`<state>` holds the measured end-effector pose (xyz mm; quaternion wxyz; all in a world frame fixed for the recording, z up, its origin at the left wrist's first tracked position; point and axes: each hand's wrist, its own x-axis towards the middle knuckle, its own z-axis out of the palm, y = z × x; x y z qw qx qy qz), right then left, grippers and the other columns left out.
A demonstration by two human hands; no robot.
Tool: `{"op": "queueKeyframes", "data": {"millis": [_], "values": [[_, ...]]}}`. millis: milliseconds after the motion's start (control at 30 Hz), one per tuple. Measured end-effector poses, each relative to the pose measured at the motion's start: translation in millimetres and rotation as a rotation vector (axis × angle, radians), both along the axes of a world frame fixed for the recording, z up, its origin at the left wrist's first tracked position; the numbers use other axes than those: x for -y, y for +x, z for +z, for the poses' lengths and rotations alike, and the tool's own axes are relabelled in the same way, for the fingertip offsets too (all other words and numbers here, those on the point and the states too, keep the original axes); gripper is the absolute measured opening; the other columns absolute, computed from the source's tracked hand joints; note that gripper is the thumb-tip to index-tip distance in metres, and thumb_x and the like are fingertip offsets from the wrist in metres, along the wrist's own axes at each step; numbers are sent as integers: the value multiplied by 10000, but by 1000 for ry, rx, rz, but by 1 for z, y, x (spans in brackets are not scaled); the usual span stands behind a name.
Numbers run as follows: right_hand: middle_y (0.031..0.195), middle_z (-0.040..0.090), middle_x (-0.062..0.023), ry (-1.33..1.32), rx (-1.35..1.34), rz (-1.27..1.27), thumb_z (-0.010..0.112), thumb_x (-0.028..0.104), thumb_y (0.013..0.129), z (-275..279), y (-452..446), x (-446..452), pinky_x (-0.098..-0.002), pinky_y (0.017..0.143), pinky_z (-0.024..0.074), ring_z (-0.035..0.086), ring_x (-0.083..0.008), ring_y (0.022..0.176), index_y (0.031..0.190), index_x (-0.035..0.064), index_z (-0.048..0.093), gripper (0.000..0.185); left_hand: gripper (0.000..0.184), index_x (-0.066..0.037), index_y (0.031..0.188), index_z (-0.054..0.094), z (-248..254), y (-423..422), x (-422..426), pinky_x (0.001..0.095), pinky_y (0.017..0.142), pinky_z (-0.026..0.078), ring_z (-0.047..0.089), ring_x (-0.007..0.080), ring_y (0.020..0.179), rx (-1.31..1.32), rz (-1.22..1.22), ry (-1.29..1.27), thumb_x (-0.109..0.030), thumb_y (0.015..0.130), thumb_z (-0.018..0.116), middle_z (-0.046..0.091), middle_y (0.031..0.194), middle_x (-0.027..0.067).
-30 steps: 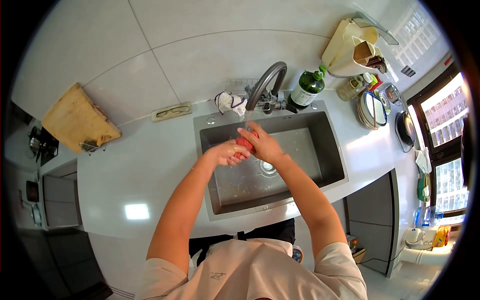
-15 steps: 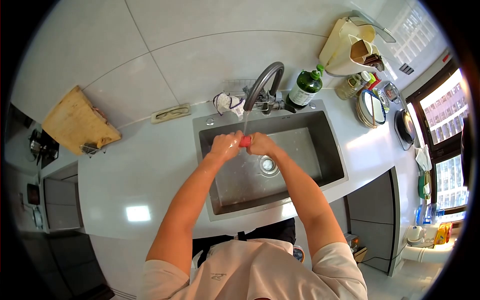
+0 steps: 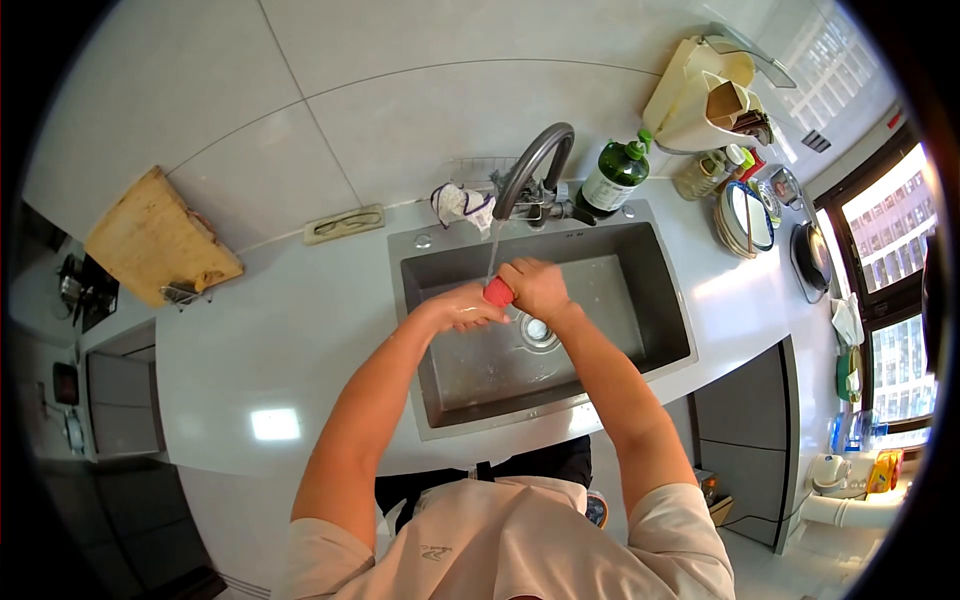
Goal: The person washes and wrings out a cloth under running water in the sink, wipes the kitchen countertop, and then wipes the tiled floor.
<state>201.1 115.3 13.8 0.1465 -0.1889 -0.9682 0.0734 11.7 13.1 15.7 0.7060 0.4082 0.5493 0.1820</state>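
Observation:
A bunched red cloth shows between my two hands over the sink; most of it is hidden in my grip. My right hand is wrapped round its upper right end. On the lower left, my left hand is closed against the other end, wet and shiny. Just behind the cloth, a thin stream of water runs down from the grey curved faucet. The round drain lies below my hands.
A white rag with dark edging hangs left of the faucet, and a green pump bottle stands to its right. Stacked bowls, jars and a cream utensil holder are farther right. A wooden cutting board leans at the left wall.
My hands have turned around the cloth: the left has dropped lower, the right has moved right and slightly up. More of the cloth is visible, now tilted.

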Motion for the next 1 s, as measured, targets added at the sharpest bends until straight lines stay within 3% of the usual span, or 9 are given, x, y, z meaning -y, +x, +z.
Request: {"op": "queueKeyframes", "data": {"millis": [100,200,367,467,567,667,767,900,1000], "values": [[928,753,-135,-121,232,-150,753,179,773,15,-7,11,-456,774,593,741,-358,964,1010,125,657,261,203,-95,843,690,-13,7,2,458,571,554,728,329,630,-826,-55,637,-265,821,798,727,764,191],[949,759,-188,-309,289,-270,705,188,785,6,-17,18,-505,788,578,733,-397,959,1036,117,688,261,221,-64,919,714,-5,10,8,563,716,590,740,460,795,-1097,-64,681,-249,807,759,740,893,280],[1043,765,-214,-703,276,-311,660,182,809,-19,-16,17,-465,868,584,726,-415,1011,1097,85,718,308,172,-73,909,686,-16,10,13,559,697,594,738,445,748,-1216,-53,807,-195,797,729,755,856,222],[989,756,-190,-1076,183,-289,708,171,782,-39,-14,7,-413,873,576,737,-342,972,1140,86,697,368,199,-67,944,657,-18,11,8,568,711,589,742,440,774,-1200,71,831,-186,808,740,755,879,227],[1008,727,-121,-829,-229,-311,740,142,788,-47,-15,7,-407,825,572,712,-264,917,1249,134,635,473,332,-50,1037,627,-4,19,4,561,727,582,746,423,879,-1093,228,722,-201,800,804,744,927,252],[1105,686,-67,-1485,-426,-557,724,131,856,-30,-15,-1,-414,810,563,675,-221,948,1342,177,548,519,536,-34,1169,594,-10,16,1,499,747,584,753,364,962,-883,375,683,-230,771,894,737,1025,233],[1177,640,-45,-1910,-637,-581,707,97,908,-15,-13,-6,-412,818,552,644,-206,1005,1374,176,488,520,659,-33,1295,559,-29,12,0,418,751,579,736,264,972,-477,468,624,-218,781,928,717,1129,151],[1186,629,-68,-1698,-862,-556,676,66,943,-10,-21,6,-405,858,552,632,-201,1033,1375,149,475,483,631,-42,1414,522,-20,6,8,340,791,555,666,159,981,96,538,417,-140,885,852,669,1224,51],[1205,625,-79,-1685,-991,-453,631,20,952,-22,-22,0,-410,874,557,635,-210,1047,1379,141,470,473,593,-33,1456,526,-6,10,19,308,827,539,649,141,1018,365,739,333,-129,934,792,674,1226,70]]}}
